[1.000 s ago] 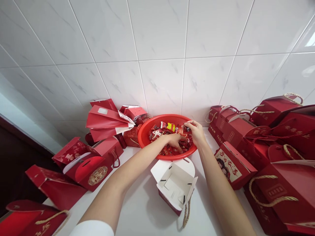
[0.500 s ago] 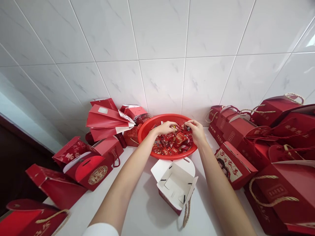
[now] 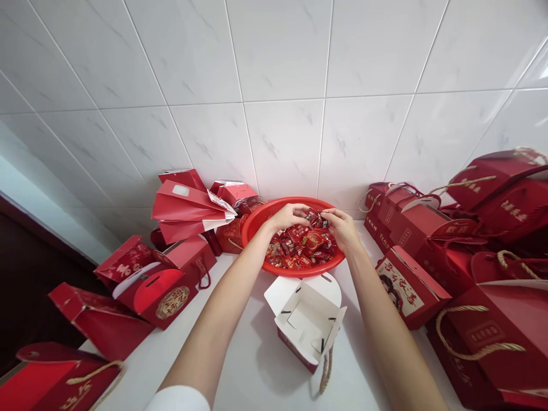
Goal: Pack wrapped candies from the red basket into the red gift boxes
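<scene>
A red plastic basket [image 3: 252, 228] holds a heap of small wrapped candies [image 3: 299, 248], mostly red. Over the heap's left far side, my left hand [image 3: 291, 216] has its fingers loosely curved and apart from the thumb. My right hand [image 3: 342, 225] reaches in at the right rim, its thumb and fingers pinched on a small wrapped candy, largely hidden by the fingertips. Nearer to me, between my forearms, stands a gift box [image 3: 306, 325] with its lid flaps up, white inside and red outside, and a twisted rope handle [image 3: 326, 368] hanging at its right.
Red gift boxes [image 3: 166, 297] line the left side, with flattened red cartons [image 3: 192, 205] stacked behind them. Several more boxes with rope handles [image 3: 492, 337] crowd the right. A white tiled wall [image 3: 282, 142] rises behind the white table [image 3: 240, 365].
My left hand has lifted slightly and its fingers have spread from the thumb. The right hand stays near the basket's right rim. The view has shifted slightly.
</scene>
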Action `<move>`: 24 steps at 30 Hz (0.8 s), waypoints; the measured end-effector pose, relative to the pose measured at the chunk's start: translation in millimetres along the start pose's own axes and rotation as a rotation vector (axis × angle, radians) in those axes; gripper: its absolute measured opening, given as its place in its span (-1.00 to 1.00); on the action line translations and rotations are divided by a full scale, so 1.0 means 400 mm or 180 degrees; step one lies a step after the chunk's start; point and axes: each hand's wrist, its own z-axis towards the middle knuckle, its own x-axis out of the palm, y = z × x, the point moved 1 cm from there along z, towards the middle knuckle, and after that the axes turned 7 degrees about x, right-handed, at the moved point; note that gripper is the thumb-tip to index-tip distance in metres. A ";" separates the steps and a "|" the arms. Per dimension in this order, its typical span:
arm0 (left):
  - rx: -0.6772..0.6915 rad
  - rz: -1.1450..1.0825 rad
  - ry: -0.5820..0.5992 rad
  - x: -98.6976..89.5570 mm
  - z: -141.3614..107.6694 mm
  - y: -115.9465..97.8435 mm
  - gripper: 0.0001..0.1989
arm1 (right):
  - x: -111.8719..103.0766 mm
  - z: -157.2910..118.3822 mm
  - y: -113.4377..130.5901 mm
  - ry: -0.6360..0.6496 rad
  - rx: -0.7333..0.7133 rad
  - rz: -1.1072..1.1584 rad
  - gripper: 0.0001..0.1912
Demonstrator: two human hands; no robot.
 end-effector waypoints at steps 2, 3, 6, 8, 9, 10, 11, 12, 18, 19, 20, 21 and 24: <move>0.0009 -0.0048 -0.0029 0.001 -0.001 -0.003 -0.52 | 0.001 -0.001 -0.001 0.0069 0.0062 -0.0043 -0.70; 0.0009 -0.0050 -0.0033 0.001 -0.002 -0.005 -0.51 | 0.001 -0.001 -0.002 0.0084 0.0084 -0.0061 -0.70; -0.0008 -0.0061 -0.0073 0.004 -0.005 -0.011 -0.49 | 0.000 0.004 -0.007 0.0029 0.0024 -0.0071 -0.70; -0.0070 -0.0102 -0.0107 0.006 -0.006 -0.012 -0.50 | -0.002 0.008 -0.011 -0.0050 -0.0084 -0.0071 -0.69; -0.0114 -0.0123 -0.0123 0.007 -0.006 -0.012 -0.51 | -0.002 0.010 -0.013 -0.0082 -0.0122 -0.0075 -0.68; -0.0155 -0.0146 -0.0137 0.008 -0.006 -0.011 -0.51 | -0.002 0.012 -0.015 -0.0104 -0.0141 -0.0081 -0.68; -0.0189 -0.0167 -0.0149 0.009 -0.005 -0.010 -0.52 | -0.003 0.013 -0.016 -0.0121 -0.0141 -0.0085 -0.67; -0.0204 -0.0185 -0.0157 0.010 -0.004 -0.009 -0.53 | -0.003 0.014 -0.017 -0.0133 -0.0129 -0.0084 -0.67; -0.0151 0.0463 -0.0120 0.016 0.003 -0.009 -0.65 | -0.006 0.016 -0.014 -0.0216 -0.0092 -0.0079 -0.69; -0.0175 0.0683 -0.0125 0.015 0.003 -0.008 -0.66 | -0.006 0.015 -0.013 -0.0232 -0.0103 -0.0083 -0.70; -0.0210 0.0872 -0.0136 0.014 0.002 -0.005 -0.65 | -0.006 0.014 -0.012 -0.0251 -0.0113 -0.0079 -0.70; -0.0254 0.1021 -0.0155 0.011 0.000 -0.002 -0.63 | -0.005 0.013 -0.010 -0.0274 -0.0122 -0.0062 -0.70; -0.0485 0.1352 -0.0249 0.001 -0.009 0.013 -0.54 | -0.001 0.007 -0.005 -0.0337 -0.0108 0.0032 -0.73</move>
